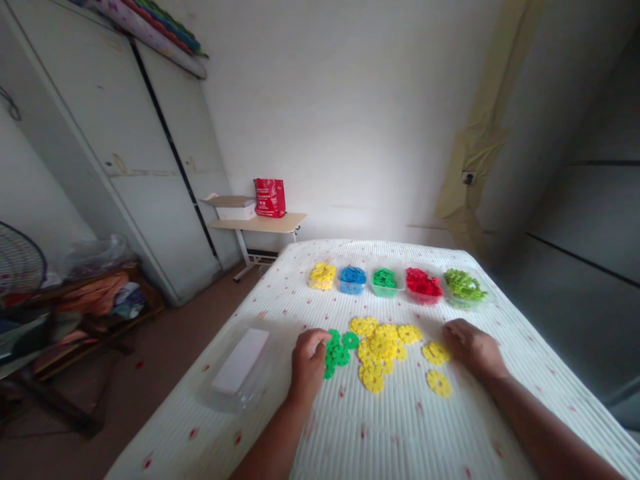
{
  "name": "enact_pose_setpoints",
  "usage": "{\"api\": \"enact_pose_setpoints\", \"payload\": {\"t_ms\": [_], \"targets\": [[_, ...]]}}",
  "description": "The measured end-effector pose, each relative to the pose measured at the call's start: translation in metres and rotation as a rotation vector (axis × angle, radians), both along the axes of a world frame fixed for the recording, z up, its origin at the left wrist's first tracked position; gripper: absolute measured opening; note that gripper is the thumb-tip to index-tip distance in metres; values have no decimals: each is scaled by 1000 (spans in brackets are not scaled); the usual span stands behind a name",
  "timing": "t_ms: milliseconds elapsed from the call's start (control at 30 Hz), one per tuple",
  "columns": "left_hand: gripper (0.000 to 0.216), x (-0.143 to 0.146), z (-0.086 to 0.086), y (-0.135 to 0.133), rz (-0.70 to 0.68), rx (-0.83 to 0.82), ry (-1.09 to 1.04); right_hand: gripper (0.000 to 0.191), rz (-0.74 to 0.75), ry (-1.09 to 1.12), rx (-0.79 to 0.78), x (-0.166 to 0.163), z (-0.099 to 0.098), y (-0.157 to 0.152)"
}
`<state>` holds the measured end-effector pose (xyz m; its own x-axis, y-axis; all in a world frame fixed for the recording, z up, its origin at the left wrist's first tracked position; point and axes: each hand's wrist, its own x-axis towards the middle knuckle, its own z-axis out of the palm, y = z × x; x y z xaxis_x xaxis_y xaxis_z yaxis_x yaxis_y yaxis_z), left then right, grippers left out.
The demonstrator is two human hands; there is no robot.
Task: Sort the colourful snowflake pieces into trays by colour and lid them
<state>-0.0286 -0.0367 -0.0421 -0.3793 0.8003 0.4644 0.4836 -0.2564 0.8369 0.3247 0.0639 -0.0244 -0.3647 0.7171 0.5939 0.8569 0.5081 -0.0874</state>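
My left hand (307, 360) is curled at the left edge of a small group of green snowflake discs (341, 355), thumb and fingers close together. What it may be holding is hidden. In the middle lies a heap of yellow snowflake discs (383, 343), several of them overlapping. My right hand (473, 347) rests low over the table with bent fingers, right beside a few yellow discs (436, 353) apart from the heap. Its fingertips are turned down, so anything in them does not show. Another yellow disc (439, 383) lies flat nearer to me.
Clear tubs stand in a row at the back, with yellow (323, 275), blue (353, 280), green (385, 282), red (423, 285) and light green pieces (464, 285). On the left is a transparent tray with a white block (242, 361). Behind stands a side table (265, 224) with a red bag (271, 198).
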Motion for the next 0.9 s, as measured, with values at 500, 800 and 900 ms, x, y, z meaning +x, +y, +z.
{"api": "enact_pose_setpoints", "payload": {"t_ms": [500,800,900], "targets": [[24,1,-2,5,139,-58,349,33,-17,15,-118,-5,-5,1],[37,3,-6,4,76,-79,401,31,-13,38,-93,-5,-7,3],[37,3,-6,4,37,-95,371,31,-13,44,-87,-6,-6,2]]}}
